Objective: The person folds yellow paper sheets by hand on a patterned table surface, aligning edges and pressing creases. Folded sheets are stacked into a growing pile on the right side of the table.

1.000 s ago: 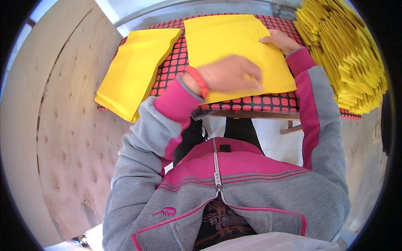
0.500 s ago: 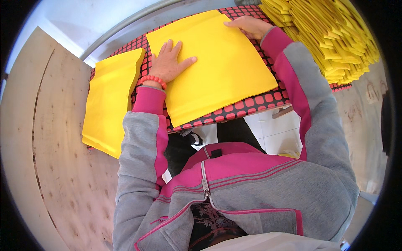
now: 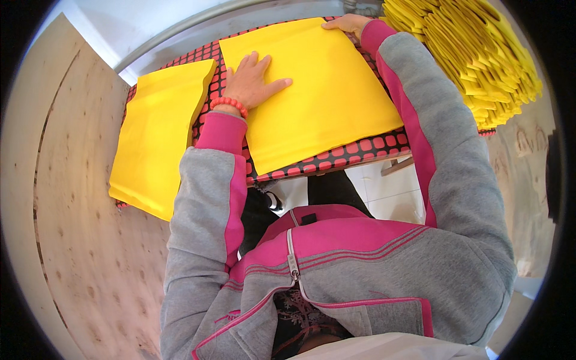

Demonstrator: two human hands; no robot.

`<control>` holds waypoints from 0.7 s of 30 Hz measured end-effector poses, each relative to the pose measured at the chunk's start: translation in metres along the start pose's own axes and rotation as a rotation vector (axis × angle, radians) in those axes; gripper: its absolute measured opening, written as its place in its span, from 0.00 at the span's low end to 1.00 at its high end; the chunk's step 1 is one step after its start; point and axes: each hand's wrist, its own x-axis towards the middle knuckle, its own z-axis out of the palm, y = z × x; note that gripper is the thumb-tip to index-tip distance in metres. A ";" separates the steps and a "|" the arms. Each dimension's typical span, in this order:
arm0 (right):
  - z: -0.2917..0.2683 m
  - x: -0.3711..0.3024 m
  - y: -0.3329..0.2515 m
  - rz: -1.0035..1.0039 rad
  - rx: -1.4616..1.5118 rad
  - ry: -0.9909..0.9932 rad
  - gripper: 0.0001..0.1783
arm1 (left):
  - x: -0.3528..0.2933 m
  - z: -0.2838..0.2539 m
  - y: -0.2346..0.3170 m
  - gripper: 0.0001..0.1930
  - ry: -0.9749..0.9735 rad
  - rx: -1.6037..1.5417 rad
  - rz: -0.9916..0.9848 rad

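Under our flat, spread left hand lies the yellow piece; our right hand thumbs its corner, grip hidden, can't tell. Likely smoothing step; next calls for even pressure.

Left sleeve partly blocks gap between yellow pieces.

Looks like matt, smooth cloth on the yellow sheet and the left-hand yellow pile. Shows knotty, matt wood on the panel, soft knit on the jacket, shiny metal on its zip.
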 end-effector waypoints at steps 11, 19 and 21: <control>0.035 0.004 0.016 -0.845 -1.110 0.542 0.11 | -0.001 -0.005 0.005 0.50 -0.036 0.070 -0.014; 0.039 -0.035 0.015 -0.758 -0.771 0.387 0.07 | -0.003 0.002 0.006 0.47 -0.007 0.106 0.039; 0.018 -0.034 0.010 -0.316 -0.305 0.146 0.17 | -0.003 0.001 0.005 0.46 -0.025 0.110 0.034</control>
